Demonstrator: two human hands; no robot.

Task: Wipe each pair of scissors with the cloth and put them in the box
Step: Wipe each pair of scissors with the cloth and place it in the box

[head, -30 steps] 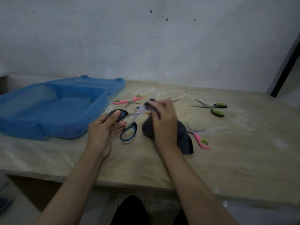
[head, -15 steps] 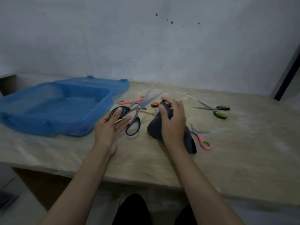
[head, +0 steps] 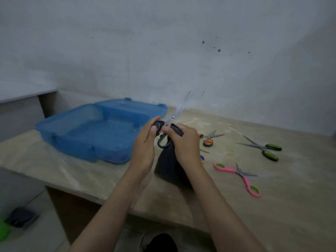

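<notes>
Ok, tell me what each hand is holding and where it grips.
Left hand grips the black-handled scissors by the upper handle loop, blades up. Right hand grips the dark cloth at its top edge.

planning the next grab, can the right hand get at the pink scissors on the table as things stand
Probably not at once: the right hand grips the dark cloth. The way itself looks free, as the pink scissors lie open on bare table to that hand's right, with nothing over them.

Single head view, looking forward and down, close over table (head: 109, 179) edge, wall (head: 163, 51) behind.
</notes>
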